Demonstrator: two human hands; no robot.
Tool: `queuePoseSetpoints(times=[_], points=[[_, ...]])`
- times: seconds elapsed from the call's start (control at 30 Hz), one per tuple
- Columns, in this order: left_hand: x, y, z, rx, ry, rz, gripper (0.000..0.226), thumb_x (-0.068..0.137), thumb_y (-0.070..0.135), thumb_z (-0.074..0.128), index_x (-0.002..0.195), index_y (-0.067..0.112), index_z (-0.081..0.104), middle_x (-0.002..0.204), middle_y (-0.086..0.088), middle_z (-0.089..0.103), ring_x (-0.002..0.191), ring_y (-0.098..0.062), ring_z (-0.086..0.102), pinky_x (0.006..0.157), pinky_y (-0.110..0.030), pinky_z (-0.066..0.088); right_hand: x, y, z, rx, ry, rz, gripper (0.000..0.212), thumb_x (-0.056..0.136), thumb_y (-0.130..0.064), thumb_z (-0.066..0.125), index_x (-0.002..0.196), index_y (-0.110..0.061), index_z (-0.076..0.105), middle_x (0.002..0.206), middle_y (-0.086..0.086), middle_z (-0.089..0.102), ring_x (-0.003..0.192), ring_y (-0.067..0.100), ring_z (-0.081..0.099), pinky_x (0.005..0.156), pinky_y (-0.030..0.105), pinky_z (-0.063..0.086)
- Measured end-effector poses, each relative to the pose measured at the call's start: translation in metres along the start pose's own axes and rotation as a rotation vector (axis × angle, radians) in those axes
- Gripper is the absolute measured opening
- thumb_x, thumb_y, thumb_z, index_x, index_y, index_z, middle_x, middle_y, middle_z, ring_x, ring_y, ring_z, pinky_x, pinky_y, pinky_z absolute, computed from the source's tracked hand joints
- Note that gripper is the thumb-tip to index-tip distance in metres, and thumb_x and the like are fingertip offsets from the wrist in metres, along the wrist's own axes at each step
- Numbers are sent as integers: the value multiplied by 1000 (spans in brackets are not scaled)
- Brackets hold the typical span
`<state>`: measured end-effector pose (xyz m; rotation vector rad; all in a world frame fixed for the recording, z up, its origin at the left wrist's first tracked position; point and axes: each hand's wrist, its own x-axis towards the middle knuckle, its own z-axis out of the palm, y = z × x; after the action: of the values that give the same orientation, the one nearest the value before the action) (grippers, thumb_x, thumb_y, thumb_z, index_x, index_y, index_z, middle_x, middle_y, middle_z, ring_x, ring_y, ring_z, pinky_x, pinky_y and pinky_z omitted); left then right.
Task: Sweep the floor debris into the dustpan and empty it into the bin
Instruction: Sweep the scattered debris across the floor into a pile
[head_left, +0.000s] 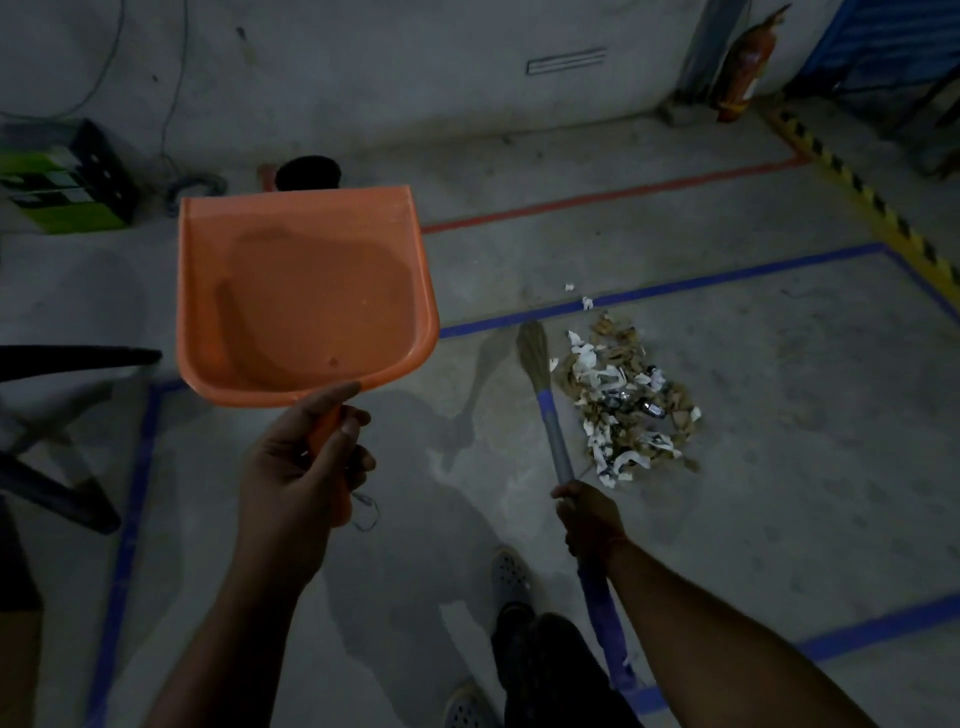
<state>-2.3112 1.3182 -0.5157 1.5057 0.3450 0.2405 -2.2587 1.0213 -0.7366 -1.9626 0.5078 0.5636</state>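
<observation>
My left hand (301, 462) grips the handle of an orange dustpan (304, 296), held up in the air with its empty tray facing me. My right hand (584, 514) grips the grey and blue handle of a small broom (545, 395), whose bristle head rests on the concrete floor. A pile of debris (628, 400), torn white paper and dry brown scraps, lies on the floor just right of the broom head. A black round bin (307, 172) stands by the far wall, partly hidden behind the dustpan.
Blue tape lines (675, 286) mark a rectangle on the floor, with a red line and yellow-black striping (857, 192) beyond. A green box (62, 182) sits at the left wall, a fire extinguisher (743, 73) at the back right, a dark chair (57, 415) at the left.
</observation>
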Motion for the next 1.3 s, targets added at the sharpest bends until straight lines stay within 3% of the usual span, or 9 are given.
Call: queuePoseSetpoints(times=[0.27, 0.4, 0.53, 0.6, 0.67, 0.83, 1.07, 1.3], points=[[100, -10, 33, 71, -23, 18, 33, 99, 1, 57, 116, 25, 72, 98, -5, 70, 62, -14, 61, 53, -22, 49, 106, -45, 44, 20, 12, 72, 18, 82, -14, 50, 80, -24, 66, 75, 10, 68, 51, 25, 63, 43, 27, 51], [153, -14, 57, 104, -60, 1, 34, 99, -2, 55, 116, 24, 70, 96, -2, 70, 60, -12, 61, 50, -18, 47, 157, -59, 49, 97, 82, 229, 20, 80, -10, 50, 79, -21, 67, 79, 11, 70, 56, 28, 67, 41, 26, 51], [195, -8, 79, 117, -42, -4, 32, 100, 3, 57, 114, 27, 71, 96, -1, 70, 59, -12, 61, 46, -16, 44, 169, -67, 54, 190, 223, 311, 21, 79, -13, 53, 77, -26, 69, 88, 3, 72, 75, 25, 69, 68, 38, 61], [213, -3, 89, 107, -49, -13, 30, 100, 4, 57, 119, 24, 70, 98, -4, 69, 60, -13, 60, 45, -16, 42, 161, -72, 61, 242, 286, 323, 22, 81, -11, 55, 78, -26, 70, 90, 3, 71, 76, 25, 68, 69, 41, 60], [232, 3, 97, 103, -71, -13, 30, 100, 3, 57, 121, 21, 69, 99, -7, 69, 60, -14, 59, 45, -17, 41, 157, -78, 66, 193, 279, 280, 20, 85, -12, 55, 86, -26, 69, 94, 3, 70, 77, 24, 68, 68, 37, 59], [273, 14, 105, 92, -99, 20, 30, 99, 1, 57, 120, 19, 70, 97, -9, 70, 60, -16, 59, 50, -20, 45, 176, -103, 84, 18, 239, 110, 21, 85, -13, 60, 101, -22, 70, 108, 7, 72, 102, 23, 66, 87, 26, 51], [348, 14, 100, 71, -154, 56, 32, 100, 0, 56, 117, 22, 71, 101, -13, 69, 61, -19, 57, 45, -18, 42, 251, -184, 99, 83, 201, 56, 21, 83, -14, 56, 98, -22, 69, 104, 9, 72, 98, 28, 67, 86, 35, 55], [481, -6, 100, 125, -259, 59, 29, 100, 0, 56, 121, 14, 69, 99, -11, 69, 60, -17, 59, 48, -19, 45, 396, -261, 109, 107, 242, 114, 22, 80, -19, 53, 93, -25, 70, 100, 9, 71, 87, 32, 69, 78, 44, 59]])
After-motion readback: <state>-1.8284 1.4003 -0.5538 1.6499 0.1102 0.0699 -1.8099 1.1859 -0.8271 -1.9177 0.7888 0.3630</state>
